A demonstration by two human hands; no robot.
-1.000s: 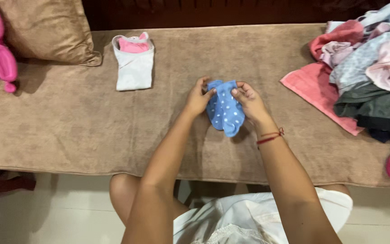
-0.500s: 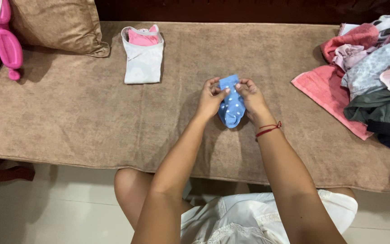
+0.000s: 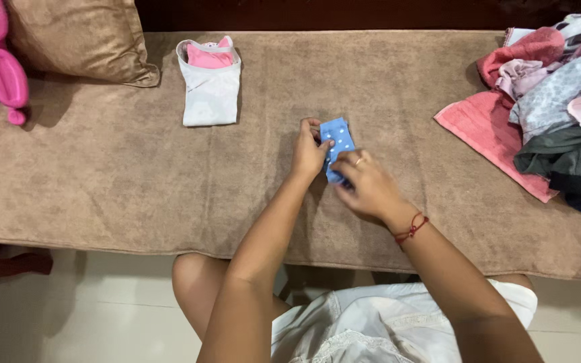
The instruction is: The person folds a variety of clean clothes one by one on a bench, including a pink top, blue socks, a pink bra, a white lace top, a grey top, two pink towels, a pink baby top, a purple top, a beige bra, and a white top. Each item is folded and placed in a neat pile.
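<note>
A small blue sock with white dots (image 3: 338,134) lies on the tan cushioned bench (image 3: 136,175) in the middle of the view. My left hand (image 3: 311,151) pinches its left edge near the top. My right hand (image 3: 364,185) covers the sock's lower part, fingers curled onto the fabric, so the toe end is hidden. A red thread bracelet sits on my right wrist.
A folded white garment with a pink piece tucked inside (image 3: 210,84) lies at the back left. A tan pillow (image 3: 75,37) and pink objects (image 3: 5,67) are at the far left. A heap of mixed clothes and a pink towel (image 3: 546,101) fills the right side.
My right hand has moved from the sock's top right edge down over its lower half, and the sock looks shorter, folded. My left hand stays on the left edge.
</note>
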